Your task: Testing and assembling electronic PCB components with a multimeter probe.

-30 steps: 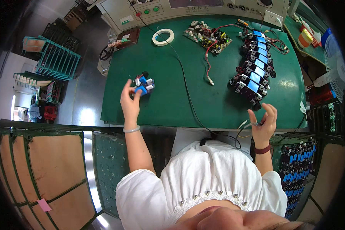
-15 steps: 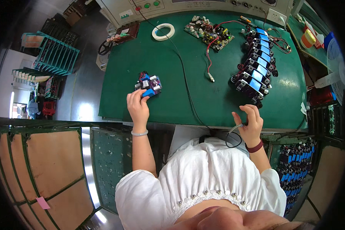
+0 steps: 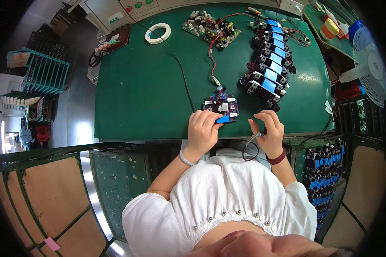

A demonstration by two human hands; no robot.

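My left hand (image 3: 202,132) is closed on the near edge of a small circuit board (image 3: 232,107) with a blue block, white labels and bundled wires. The board rests on or just above the green bench top. At its far edge is the white connector (image 3: 215,80) of a red cable; I cannot tell whether they are joined. Just to the right, my right hand (image 3: 271,133) is curled round the end of a black cord (image 3: 244,153) with a grey ribbed sleeve. The tip in the fingers is mostly hidden. Thumb and forefinger point toward the board.
A row of similar modules with blue tops (image 3: 273,64) stands to the right. Farther back lie a larger populated circuit board (image 3: 210,28) and a white tape roll (image 3: 147,35). A black cable (image 3: 176,55) crosses the bench (image 3: 133,94). A fan (image 3: 370,64) stands at far right.
My left hand has carried the small board from the left side to the middle, up to the red cable's connector. My right hand stays near its place, still with the cord. The view has shifted slightly.
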